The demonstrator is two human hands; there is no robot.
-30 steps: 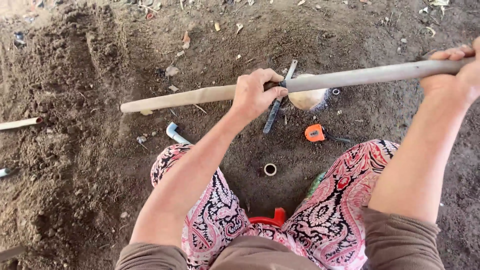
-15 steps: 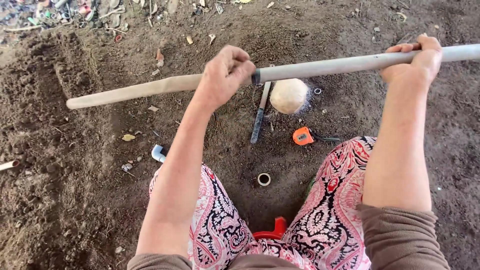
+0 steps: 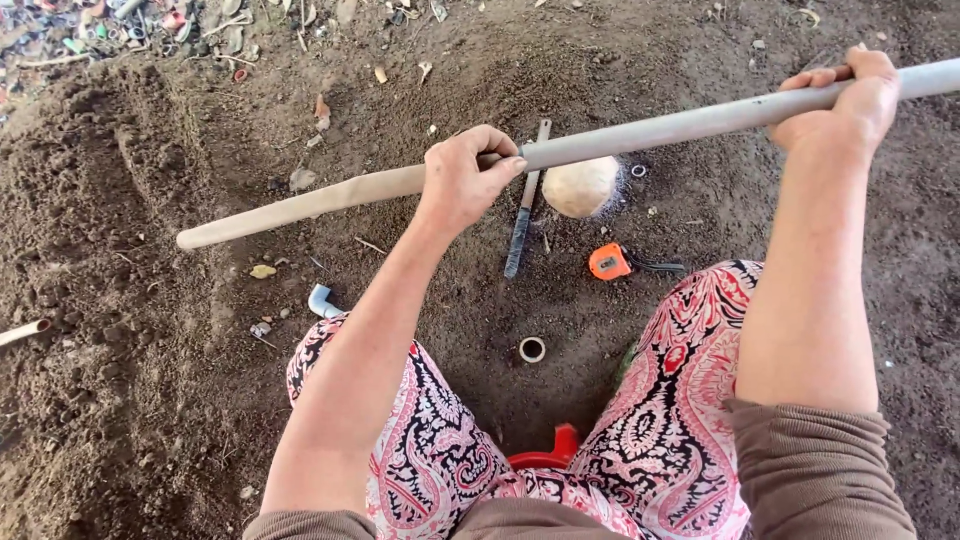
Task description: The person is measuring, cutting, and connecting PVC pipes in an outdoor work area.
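I hold a long pale pipe (image 3: pixel 640 132) level above dark soil. My left hand (image 3: pixel 465 178) grips it near the middle, where the grey part meets a dirt-coated tan part. My right hand (image 3: pixel 845 95) grips it farther right, near the frame's edge. Below the pipe lie a round tan ball-like lump (image 3: pixel 580 186), a flat dark blade (image 3: pixel 522 215) and an orange tape measure (image 3: pixel 610 262). A short open pipe end (image 3: pixel 532 349) stands in the soil between my knees, which wear red patterned trousers.
A small white pipe elbow (image 3: pixel 322 300) lies by my left knee. A thin pipe end (image 3: pixel 22 332) pokes in at the left edge. Something red (image 3: pixel 545 455) sits between my legs. Litter and scraps lie at the top left (image 3: pixel 120 25). Loose mounded soil (image 3: pixel 110 180) rises at the left.
The pipe has shifted a little to the right and tilted up at the right end, both hands still gripping it. The view has drifted slightly.
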